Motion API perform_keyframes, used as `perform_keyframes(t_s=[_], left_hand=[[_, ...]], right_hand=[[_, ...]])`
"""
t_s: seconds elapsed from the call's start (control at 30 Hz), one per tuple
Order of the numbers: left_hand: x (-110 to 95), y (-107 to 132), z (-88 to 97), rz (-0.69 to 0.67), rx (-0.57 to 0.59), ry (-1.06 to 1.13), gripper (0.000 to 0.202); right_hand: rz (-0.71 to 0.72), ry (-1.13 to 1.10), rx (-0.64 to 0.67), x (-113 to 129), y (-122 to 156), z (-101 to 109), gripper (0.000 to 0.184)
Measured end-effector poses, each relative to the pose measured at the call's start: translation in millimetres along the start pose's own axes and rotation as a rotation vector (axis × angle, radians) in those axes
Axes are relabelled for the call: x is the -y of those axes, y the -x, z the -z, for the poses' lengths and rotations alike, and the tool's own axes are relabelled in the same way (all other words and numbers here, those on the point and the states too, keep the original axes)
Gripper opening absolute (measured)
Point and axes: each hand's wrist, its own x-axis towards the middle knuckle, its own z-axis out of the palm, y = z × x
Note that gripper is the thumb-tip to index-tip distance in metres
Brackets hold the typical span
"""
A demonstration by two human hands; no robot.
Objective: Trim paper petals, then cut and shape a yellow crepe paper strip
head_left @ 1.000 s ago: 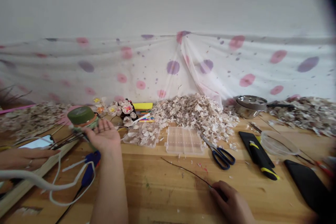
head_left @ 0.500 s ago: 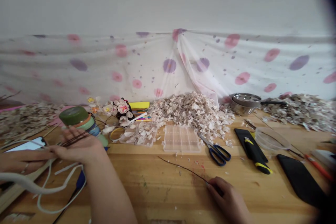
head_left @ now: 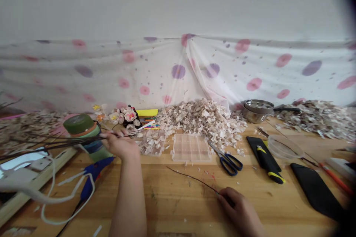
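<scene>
My left hand (head_left: 122,146) is closed round a bundle of long, thin dark twigs (head_left: 69,140). They stretch leftward past a stack of tape rolls (head_left: 79,125), green on top. Low on the right, my right hand (head_left: 240,207) pinches one thin dark twig (head_left: 191,176), whose free tip points up and left over the wooden table (head_left: 172,207). Beyond that tip lies a clear compartment box (head_left: 191,147). Dark-handled scissors (head_left: 229,161) rest to the right of the box. A blue glue gun (head_left: 93,177) lies just left of my left forearm.
Behind the box rises a heap of pale dried petals (head_left: 203,118). Petal flowers (head_left: 129,114) stand at the back left. A metal pot (head_left: 257,111), a black-and-yellow tool (head_left: 269,166) and a black slab (head_left: 317,190) sit on the right. White cable (head_left: 52,202) loops at left.
Another person's hand at the far left has gone from view. My left hand has turned over and moved right, now gripping the twigs. My right hand has hardly moved.
</scene>
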Motion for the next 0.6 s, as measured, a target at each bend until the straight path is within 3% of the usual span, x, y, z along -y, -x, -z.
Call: perform_keyframes(t_s=[0.07, 0.17, 0.3, 0.4, 0.5, 0.6], left_hand=[[1, 23, -12.2, -0.016, 0.053, 0.007, 0.023], [0, 60, -23.6, 0.092, 0.240, -0.034, 0.028], [-9, 101, -23.0, 0.354, 0.521, -0.104, 0.028], [-17, 117, -15.8, 0.601, 0.748, -0.165, 0.029], [-21, 127, -7.7, 0.830, 0.955, -0.233, 0.032], [-19, 139, 1.0, 0.960, 1.110, -0.286, 0.035]], right_hand=[[0.006, 0.011, -0.031, 0, 0, -1, 0.030], [0.023, 0.033, -0.042, 0, 1, -3, 0.028], [0.077, 0.014, -0.046, -1, 1, -4, 0.024], [0.159, -0.031, -0.197, 4, -8, 0, 0.023], [0.260, -0.116, -0.312, 26, -29, 13, 0.028], [0.385, -0.321, -0.208, 62, -59, 27, 0.029]])
